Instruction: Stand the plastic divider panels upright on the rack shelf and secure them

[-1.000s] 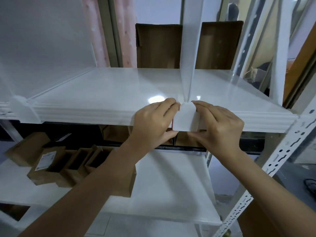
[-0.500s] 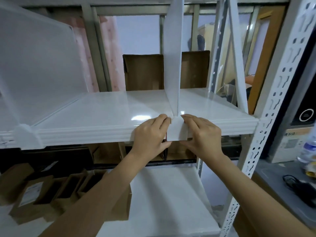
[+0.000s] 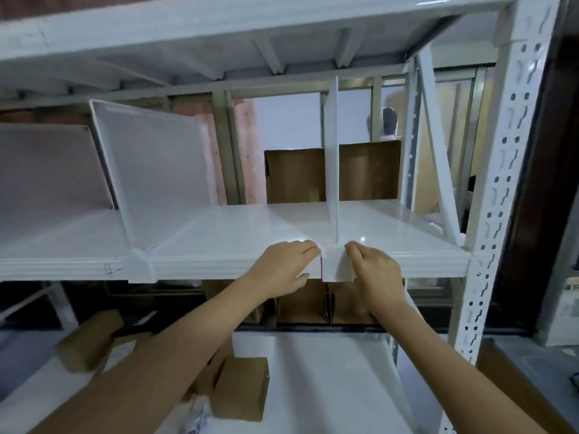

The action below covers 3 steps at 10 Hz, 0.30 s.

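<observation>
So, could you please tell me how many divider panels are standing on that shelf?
3: one far left, one left of centre, one edge-on above both hands. More could be hidden out of frame.

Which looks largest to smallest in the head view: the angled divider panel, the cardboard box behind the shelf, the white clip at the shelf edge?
1. Angled divider panel
2. Cardboard box, farther away and partly hidden, so the order of 1 and 2 is unsure
3. White clip, clearly smallest

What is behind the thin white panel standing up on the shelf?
Behind the divider panel stands a brown cardboard box, showing on both sides of it. The panel covers the box's middle, and what is inside the box cannot be seen.
</observation>
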Tool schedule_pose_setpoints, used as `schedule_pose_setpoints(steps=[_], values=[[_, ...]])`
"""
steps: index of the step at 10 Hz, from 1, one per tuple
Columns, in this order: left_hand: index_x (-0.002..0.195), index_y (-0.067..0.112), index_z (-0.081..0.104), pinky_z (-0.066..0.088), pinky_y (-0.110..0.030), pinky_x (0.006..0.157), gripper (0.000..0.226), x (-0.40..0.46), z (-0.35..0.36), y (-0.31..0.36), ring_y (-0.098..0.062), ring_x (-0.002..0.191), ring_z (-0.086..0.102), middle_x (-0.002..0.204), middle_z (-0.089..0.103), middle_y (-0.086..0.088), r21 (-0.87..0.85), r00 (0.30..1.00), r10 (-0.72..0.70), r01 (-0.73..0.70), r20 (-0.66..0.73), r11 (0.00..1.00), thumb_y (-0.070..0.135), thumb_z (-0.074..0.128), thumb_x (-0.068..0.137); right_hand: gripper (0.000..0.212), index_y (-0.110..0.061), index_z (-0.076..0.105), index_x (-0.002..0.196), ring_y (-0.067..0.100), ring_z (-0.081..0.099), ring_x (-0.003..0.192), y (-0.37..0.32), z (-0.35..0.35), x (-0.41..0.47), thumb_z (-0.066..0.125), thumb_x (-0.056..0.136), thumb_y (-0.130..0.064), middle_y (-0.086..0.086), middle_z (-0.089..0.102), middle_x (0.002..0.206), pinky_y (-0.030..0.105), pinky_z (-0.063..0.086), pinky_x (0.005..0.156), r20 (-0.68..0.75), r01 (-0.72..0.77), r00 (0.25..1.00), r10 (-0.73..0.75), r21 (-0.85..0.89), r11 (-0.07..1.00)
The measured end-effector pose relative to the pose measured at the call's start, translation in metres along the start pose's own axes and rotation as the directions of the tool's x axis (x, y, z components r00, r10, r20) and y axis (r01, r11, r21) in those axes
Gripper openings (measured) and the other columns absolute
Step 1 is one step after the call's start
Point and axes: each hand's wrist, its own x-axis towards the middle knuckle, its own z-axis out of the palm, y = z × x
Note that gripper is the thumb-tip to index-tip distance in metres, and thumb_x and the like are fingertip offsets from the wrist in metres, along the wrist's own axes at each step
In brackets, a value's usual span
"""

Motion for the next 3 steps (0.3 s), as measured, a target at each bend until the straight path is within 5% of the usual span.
schedule_pose_setpoints(steps=[1,2,3], values=[[0.134,0.015,0.049,0.048,-0.031,0.083,0.044,-0.018,-0.027,-0.031,-0.02,0.109,0.056,0.129,0.055,-0.001,0.0,0.993,-0.101,0.101,0.056,0.995,0.031,0.05,0.094,0.045,-0.014,0.06,0.107,0.022,0.064,0.076,-0.012,-0.018,0.01,0.081,0.068,-0.022,0.003,0.068,0.092,0.03,0.053,0.066,0.204,-0.054,0.978,0.049,0.018,0.998],[0.138,0.014,0.045,0.049,-0.038,0.093,0.045,-0.027,-0.049,-0.08,-0.023,0.115,0.054,0.135,0.052,-0.004,0.003,0.953,-0.293,0.294,0.079,0.956,0.037,0.04,0.099,0.037,-0.016,0.066,0.105,0.019,0.063,0.09,0.0,-0.042,0.044,0.074,0.077,-0.038,0.001,0.068,0.1,0.03,0.052,0.081,0.468,-0.165,0.879,0.088,0.126,0.978],[0.131,0.013,0.048,0.045,-0.033,0.091,0.042,-0.027,-0.079,-0.142,-0.028,0.117,0.052,0.134,0.052,-0.009,0.061,0.876,-0.437,0.434,0.204,0.899,0.037,0.03,0.102,0.036,-0.012,0.067,0.097,0.016,0.062,0.09,-0.001,-0.08,0.088,0.072,0.081,-0.043,-0.002,0.066,0.093,0.027,0.05,0.084,0.766,-0.207,0.613,0.196,-0.084,0.975]])
